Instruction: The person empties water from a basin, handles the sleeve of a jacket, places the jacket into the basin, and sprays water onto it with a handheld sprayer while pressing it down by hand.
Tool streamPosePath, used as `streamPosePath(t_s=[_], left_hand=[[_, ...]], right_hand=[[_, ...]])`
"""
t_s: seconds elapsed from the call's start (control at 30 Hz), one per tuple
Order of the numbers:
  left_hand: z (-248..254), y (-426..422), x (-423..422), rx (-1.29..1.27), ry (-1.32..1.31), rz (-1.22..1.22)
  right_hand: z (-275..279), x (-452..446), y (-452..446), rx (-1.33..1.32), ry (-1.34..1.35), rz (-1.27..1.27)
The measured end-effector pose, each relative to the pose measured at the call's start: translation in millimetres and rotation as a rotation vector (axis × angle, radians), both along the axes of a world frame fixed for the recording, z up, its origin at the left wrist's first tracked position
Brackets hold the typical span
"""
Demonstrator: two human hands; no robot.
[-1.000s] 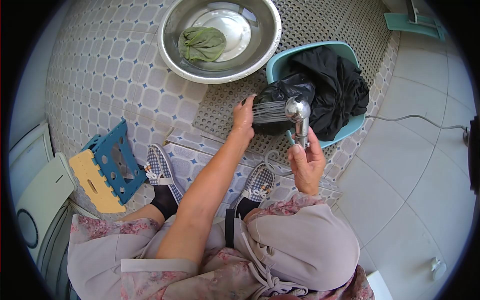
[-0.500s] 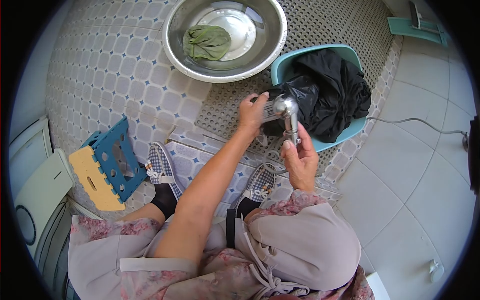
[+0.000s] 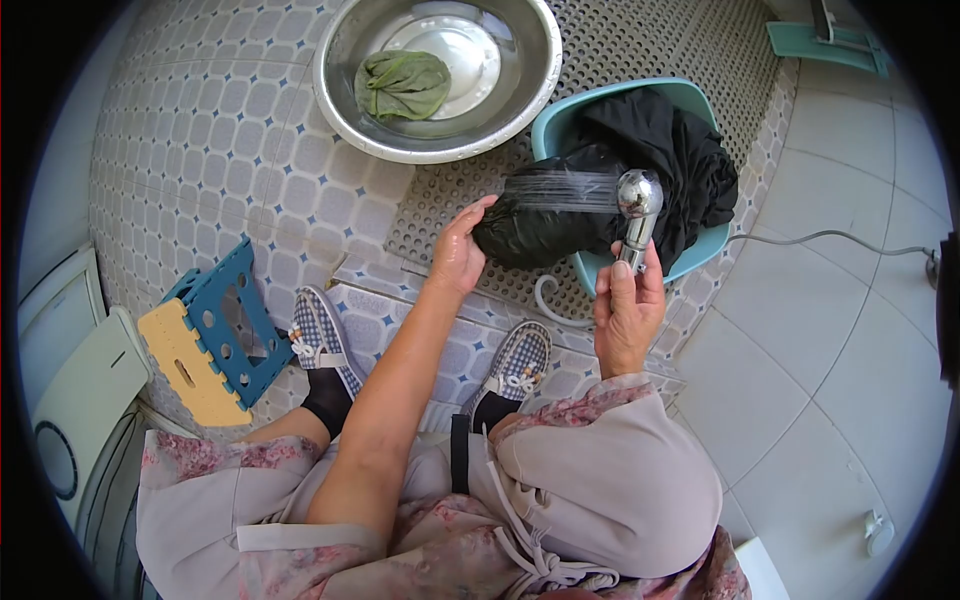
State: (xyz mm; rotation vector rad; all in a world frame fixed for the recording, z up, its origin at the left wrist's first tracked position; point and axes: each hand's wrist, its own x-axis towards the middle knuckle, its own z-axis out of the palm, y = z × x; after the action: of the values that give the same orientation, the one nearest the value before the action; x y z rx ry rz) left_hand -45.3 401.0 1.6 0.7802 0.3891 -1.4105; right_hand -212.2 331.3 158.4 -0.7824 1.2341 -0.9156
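My right hand is wrapped around the handle of a chrome shower head. Fine streams of water leave it toward the left and land on wet black cloth. At the left end of that cloth, my left hand grips its edge; some of the fingers are hidden behind it. The cloth stretches out over the rim of a light blue basin, where the rest of the black fabric lies bunched. A pale hose curls below the cloth.
A steel bowl at the top holds a green cloth. Perforated grey matting lies under the basins. A folding step stool leans at the left, close to my shoe. A thin cable runs to the right.
The shower head has moved right, and its spray now lands along the black cloth. My left hand has shifted left and down, with the cloth drawn out beyond the basin.
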Motion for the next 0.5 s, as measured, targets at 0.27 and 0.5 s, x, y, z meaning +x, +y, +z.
streamPosePath(t_s=[0.27,0.5], left_hand=[[23.1,-2.6,5.8,0.183,-0.607,-0.306],[15.3,0.2,6.8,0.15,-1.192,-0.409]], right_hand=[[6.1,-18.4,8.7,0.081,0.073,0.21],[7.0,-13.3,7.4,0.009,0.084,0.126]])
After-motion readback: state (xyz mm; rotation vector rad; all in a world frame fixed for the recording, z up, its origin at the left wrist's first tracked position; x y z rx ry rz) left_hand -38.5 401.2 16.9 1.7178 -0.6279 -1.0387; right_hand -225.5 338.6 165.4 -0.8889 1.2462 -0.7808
